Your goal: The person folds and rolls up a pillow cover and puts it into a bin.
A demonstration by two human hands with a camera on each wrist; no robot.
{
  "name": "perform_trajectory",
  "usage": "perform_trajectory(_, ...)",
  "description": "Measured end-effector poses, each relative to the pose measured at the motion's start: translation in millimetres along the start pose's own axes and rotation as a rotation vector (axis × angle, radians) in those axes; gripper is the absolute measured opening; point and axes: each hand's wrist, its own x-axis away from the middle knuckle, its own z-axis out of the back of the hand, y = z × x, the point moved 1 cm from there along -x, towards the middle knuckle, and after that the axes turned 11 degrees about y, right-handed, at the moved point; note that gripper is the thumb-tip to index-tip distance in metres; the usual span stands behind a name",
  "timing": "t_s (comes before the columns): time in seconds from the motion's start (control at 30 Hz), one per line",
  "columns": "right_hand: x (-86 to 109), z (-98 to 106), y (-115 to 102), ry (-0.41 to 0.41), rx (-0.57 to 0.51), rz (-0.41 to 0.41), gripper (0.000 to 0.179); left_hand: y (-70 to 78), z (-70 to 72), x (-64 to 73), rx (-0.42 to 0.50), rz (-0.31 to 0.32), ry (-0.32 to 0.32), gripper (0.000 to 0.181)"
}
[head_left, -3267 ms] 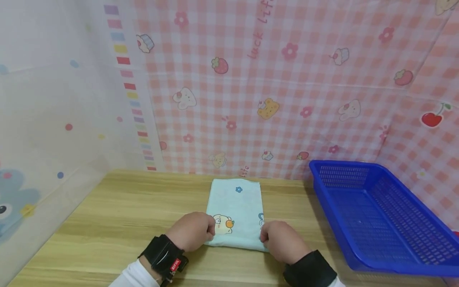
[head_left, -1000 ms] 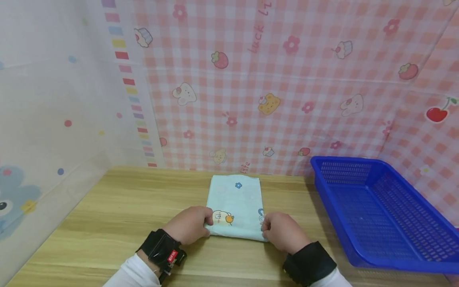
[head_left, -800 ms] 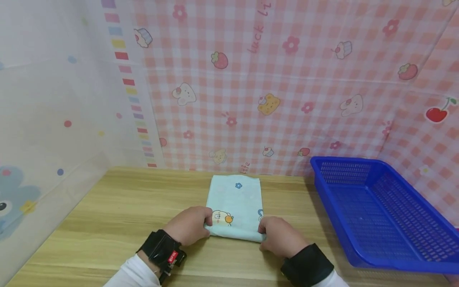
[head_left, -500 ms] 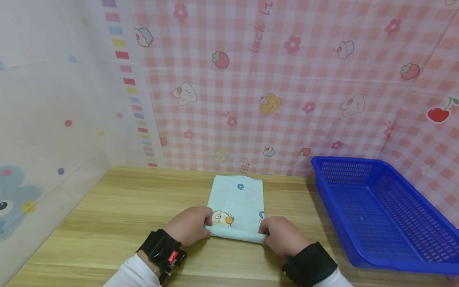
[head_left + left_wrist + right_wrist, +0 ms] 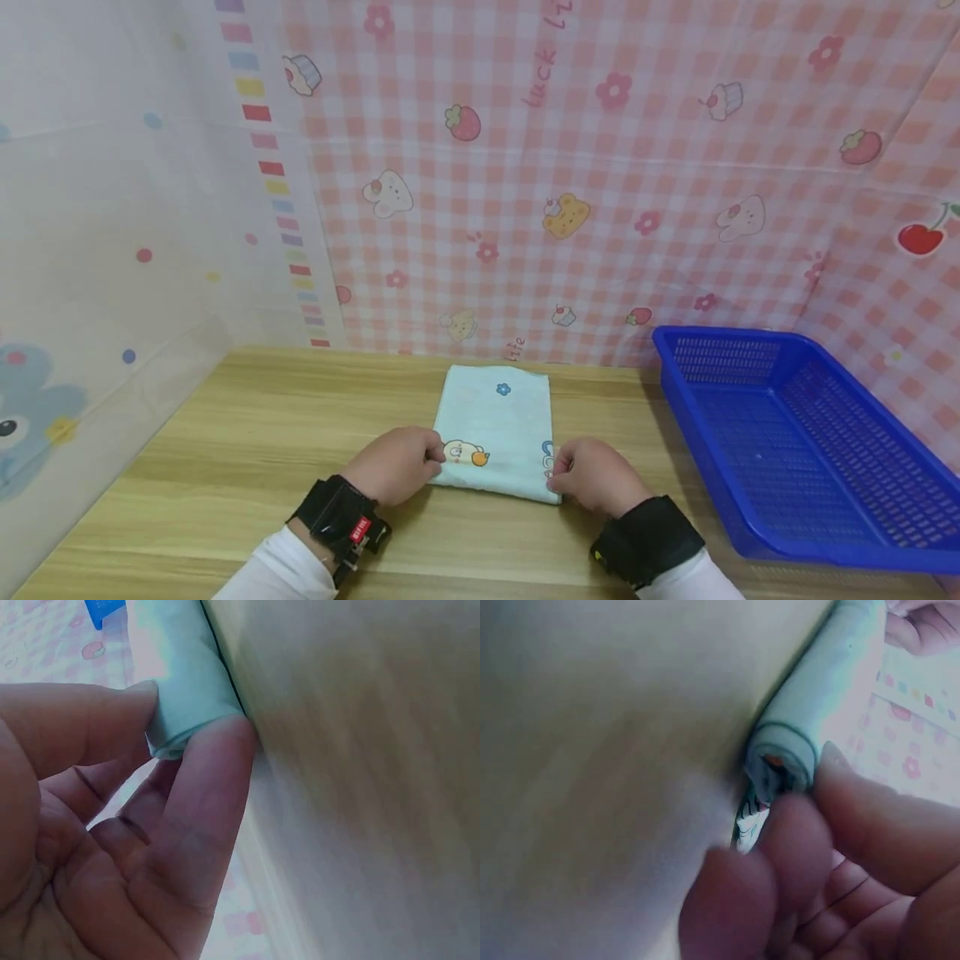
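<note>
A pink-and-white checked fabric backdrop [image 5: 510, 187] rises behind a pale wood-grain table [image 5: 285, 417]. On the table's right side sits a deep-blue, rectangular, perforated plastic basket [image 5: 772, 450]. Left of it and apart from it, a pale aqua folded fabric cloth [image 5: 495, 421] lies mid-table, its near edge rolled. The person's left hand [image 5: 393, 467] pinches that roll's left end between thumb and finger. The right hand [image 5: 600, 475] is at the other end, thumb against the roll, fingers curled by its opening; whether they grip it cannot be told. A black band [image 5: 341, 521] circles each wrist, the left one bearing a small red label [image 5: 360, 529].
</note>
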Motion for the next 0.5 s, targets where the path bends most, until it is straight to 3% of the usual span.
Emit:
perform_trajectory(0.27, 8.6, -2, -8, -0.003, 0.158, 0.139, 0.020, 4.0, -1.9, 1.4, -0.052, -0.071, 0.041, 0.022)
perform_trajectory(0.5, 8.7, -4, -13, -0.048, 0.208, 0.185, 0.025, 3.6, -0.1, 0.5, -0.057, -0.086, 0.027, 0.028)
